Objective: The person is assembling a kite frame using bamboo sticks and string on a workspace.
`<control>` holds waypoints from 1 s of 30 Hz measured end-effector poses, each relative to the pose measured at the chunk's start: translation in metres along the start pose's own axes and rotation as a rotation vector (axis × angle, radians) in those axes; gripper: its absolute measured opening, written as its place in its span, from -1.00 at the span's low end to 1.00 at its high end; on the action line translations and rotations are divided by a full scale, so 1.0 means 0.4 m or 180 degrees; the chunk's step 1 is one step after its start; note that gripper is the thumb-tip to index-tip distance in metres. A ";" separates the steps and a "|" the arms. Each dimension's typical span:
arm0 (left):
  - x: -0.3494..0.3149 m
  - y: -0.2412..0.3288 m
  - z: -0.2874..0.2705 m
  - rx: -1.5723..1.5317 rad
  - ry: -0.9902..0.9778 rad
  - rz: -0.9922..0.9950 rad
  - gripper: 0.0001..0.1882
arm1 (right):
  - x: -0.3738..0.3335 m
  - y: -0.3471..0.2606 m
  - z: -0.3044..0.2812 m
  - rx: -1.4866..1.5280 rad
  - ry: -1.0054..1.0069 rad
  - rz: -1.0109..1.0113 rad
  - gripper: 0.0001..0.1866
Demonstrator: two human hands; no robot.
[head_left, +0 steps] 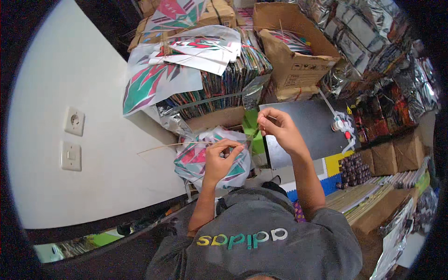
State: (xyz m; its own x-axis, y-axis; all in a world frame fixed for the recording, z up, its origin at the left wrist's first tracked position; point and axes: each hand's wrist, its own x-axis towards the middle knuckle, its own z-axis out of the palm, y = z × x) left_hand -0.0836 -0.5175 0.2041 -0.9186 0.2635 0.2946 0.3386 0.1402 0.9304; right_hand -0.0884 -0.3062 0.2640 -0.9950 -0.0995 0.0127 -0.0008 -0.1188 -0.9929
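Observation:
My left hand [221,160] is closed, thumb and fingertips pinched on a thin tan stick [179,144] like a bamboo strip, which reaches out to the left with a slight bend. Beneath it lies a thin white sheet [189,169] printed with green, red and dark pointed shapes, crumpled at its edges. My right hand [280,129] is raised to the right and a little farther off, beside the dark tabletop. Its thumb and index finger are pressed together; whatever sits between them is too fine to make out.
A dark-topped table [303,128] stands at the right, bearing a white strip tangle [345,126] with red pieces. Ahead, printed sheets [161,84] cover a tall strapped stack [219,91]. An open cardboard box [298,70] is beside it. The white wall [107,116] bounds the left.

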 end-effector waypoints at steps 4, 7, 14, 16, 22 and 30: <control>0.000 -0.001 0.001 0.0048 -0.0247 0.0048 -0.93 | -0.016 -0.006 -0.018 0.0415 -0.0042 0.0474 -0.86; 0.000 -0.004 0.013 -0.0106 -0.0302 0.0067 -0.93 | -0.024 0.009 -0.041 0.0832 -0.0103 0.0634 -0.83; -0.019 0.007 0.058 -0.0102 -0.0208 -0.0022 -0.93 | -0.044 0.034 -0.099 0.1514 -0.0318 0.0604 -0.83; -0.020 0.016 0.081 -0.0053 -0.0105 0.0036 -0.93 | -0.050 0.035 -0.123 0.1406 -0.0359 0.0603 -0.84; -0.024 0.045 0.198 -0.0241 0.0174 -0.0328 -0.93 | -0.093 0.009 -0.210 0.1191 -0.0205 0.0280 -0.83; 0.015 0.103 0.400 -0.0036 0.0298 -0.0351 -0.92 | -0.150 0.016 -0.353 0.0996 -0.0536 -0.0075 -0.84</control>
State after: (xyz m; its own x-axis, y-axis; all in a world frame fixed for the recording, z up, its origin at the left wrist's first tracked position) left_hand -0.0427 -0.3574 0.2092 -0.9652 0.1568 0.2091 0.2328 0.1524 0.9605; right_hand -0.0428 -0.1615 0.2404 -0.9645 -0.2515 0.0804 0.0330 -0.4172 -0.9082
